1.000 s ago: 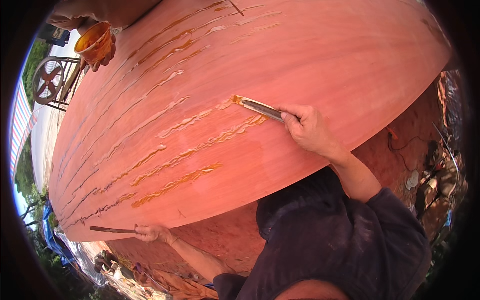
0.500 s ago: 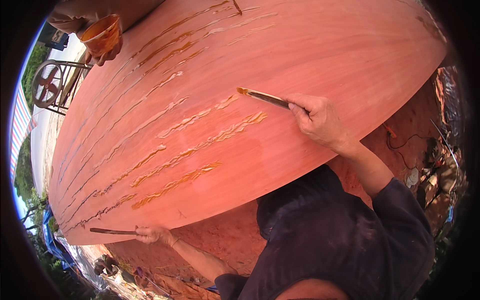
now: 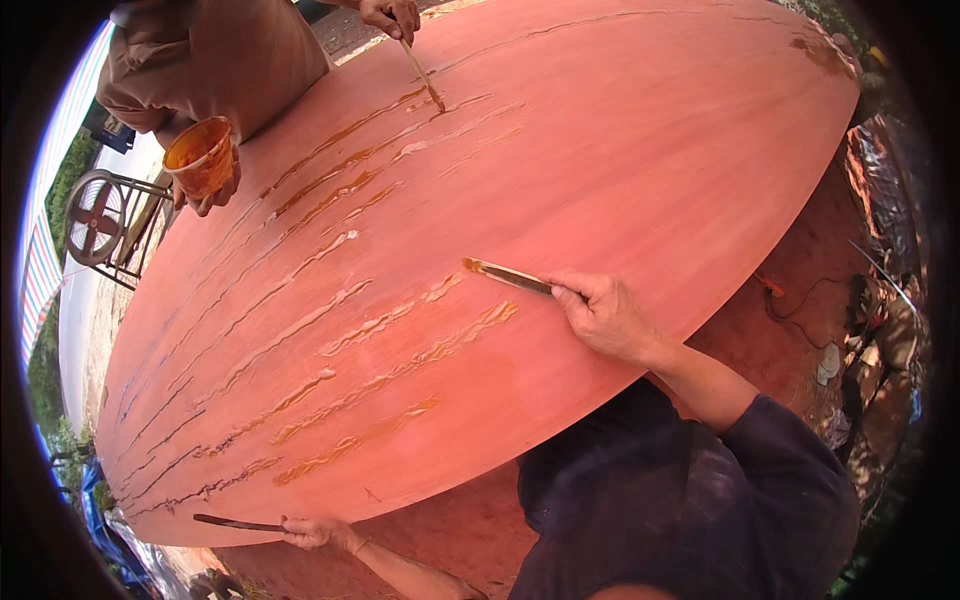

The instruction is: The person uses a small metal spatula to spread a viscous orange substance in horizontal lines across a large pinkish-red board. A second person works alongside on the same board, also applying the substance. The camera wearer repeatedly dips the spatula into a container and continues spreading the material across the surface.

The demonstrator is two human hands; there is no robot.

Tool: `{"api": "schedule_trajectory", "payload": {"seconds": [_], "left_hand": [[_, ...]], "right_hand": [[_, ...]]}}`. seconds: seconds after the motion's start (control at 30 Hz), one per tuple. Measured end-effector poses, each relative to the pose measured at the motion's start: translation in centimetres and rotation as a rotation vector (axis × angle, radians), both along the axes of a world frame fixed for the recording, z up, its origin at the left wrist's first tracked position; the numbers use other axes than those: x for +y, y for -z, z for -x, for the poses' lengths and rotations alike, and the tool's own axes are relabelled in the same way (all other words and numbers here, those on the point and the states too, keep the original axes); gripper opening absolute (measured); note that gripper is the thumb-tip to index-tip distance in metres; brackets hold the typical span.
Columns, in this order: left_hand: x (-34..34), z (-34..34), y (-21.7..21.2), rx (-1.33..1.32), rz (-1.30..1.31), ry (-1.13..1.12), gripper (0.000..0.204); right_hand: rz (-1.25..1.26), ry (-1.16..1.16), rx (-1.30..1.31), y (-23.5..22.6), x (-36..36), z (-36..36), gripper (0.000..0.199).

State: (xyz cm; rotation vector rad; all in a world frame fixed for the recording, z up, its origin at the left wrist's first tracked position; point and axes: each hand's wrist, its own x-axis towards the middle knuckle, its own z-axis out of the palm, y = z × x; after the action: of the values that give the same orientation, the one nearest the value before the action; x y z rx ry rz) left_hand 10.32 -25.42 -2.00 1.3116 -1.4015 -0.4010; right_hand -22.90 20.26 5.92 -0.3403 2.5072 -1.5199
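Note:
A big reddish wooden sheet (image 3: 620,150) fills the view, streaked with long lines of amber glue (image 3: 400,370). My right hand (image 3: 605,315) grips a flat brush (image 3: 505,275) whose wet tip lies on the sheet just above one glue line. At the lower left my left hand (image 3: 315,532) sits at the sheet's near edge, closed on a thin dark stick (image 3: 235,522). My dark sleeve and torso hide the ground below the sheet.
Across the sheet a co-worker in a brown shirt (image 3: 200,60) holds an orange cup (image 3: 200,158) in one hand and dabs a thin brush (image 3: 422,72) on the glue with the other. A metal fan stand (image 3: 100,220) is at left. Reddish ground with cables (image 3: 800,310) lies at right.
The view has tilted, bringing the co-worker's torso and brush hand into sight. My right hand keeps the brush at the same glue streaks. My left hand has stayed at the edge.

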Motion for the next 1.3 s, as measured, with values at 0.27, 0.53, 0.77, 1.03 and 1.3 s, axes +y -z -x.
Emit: {"api": "schedule_trajectory", "payload": {"seconds": [0.27, 0.53, 0.77, 1.03, 1.3], "left_hand": [[0.9, -0.7, -0.7, -0.145, -0.001, 0.067, 0.043], [1.0, -0.2, -0.5, -0.033, 0.030, 0.042, 0.041], [1.3, -0.2, -0.7, -0.108, 0.034, 0.008, 0.041], [1.4, -0.3, -0.7, -0.114, 0.068, 0.050, 0.041], [1.5, -0.2, -0.9, -0.076, 0.004, 0.053, 0.040]], "right_hand": [[-0.053, -0.243, -0.030, -0.4, -4.1, 1.7, 0.024], [-0.036, -0.158, -0.115, -1.2, -1.0, 1.6, 0.024], [-0.012, -0.169, -0.178, -0.4, -1.6, 0.9, 0.023], [-0.035, -0.263, 0.143, 0.3, -4.3, 0.6, 0.022], [-0.393, -0.469, 0.581, 0.0, -3.6, 0.7, 0.033]]}}
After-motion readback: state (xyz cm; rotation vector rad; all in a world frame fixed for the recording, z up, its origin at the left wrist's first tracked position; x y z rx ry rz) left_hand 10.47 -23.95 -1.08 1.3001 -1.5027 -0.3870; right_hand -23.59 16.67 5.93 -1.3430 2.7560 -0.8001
